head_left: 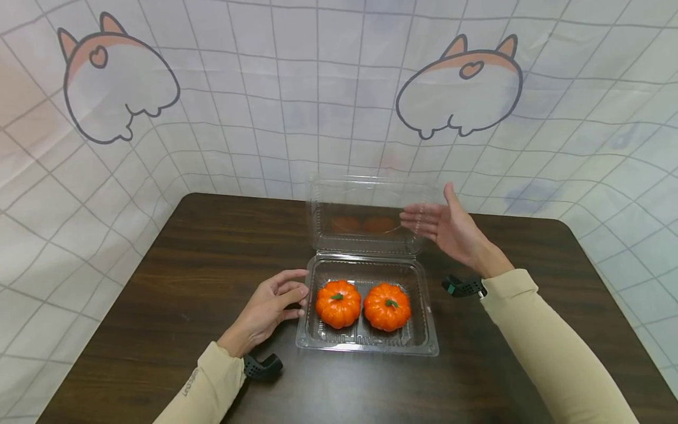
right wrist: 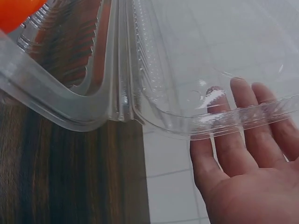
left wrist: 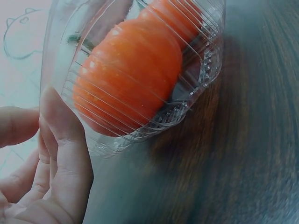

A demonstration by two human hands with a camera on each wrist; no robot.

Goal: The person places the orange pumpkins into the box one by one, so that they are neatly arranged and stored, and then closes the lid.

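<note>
A clear plastic clamshell box (head_left: 365, 351) lies on the table, its lid (head_left: 365, 244) raised at the back. Two small orange pumpkins with green stems sit side by side in the base, a left pumpkin (head_left: 338, 307) and a right pumpkin (head_left: 387, 311). At the base's left edge, my left hand (head_left: 272, 303) pinches the rim between thumb and fingers, as the left wrist view shows. My right hand (head_left: 450, 229) is at the lid's right side, thumb up. Its straight fingers (right wrist: 226, 151) reach behind the clear lid and show through it.
The dark wooden table (head_left: 222, 247) extends around the box. A white curtain (head_left: 344, 88) with a grid and cartoon animal prints stands close behind the table's back edge. Black wristbands, one a left band (head_left: 263, 366) and one a right band (head_left: 463, 287), circle the wrists.
</note>
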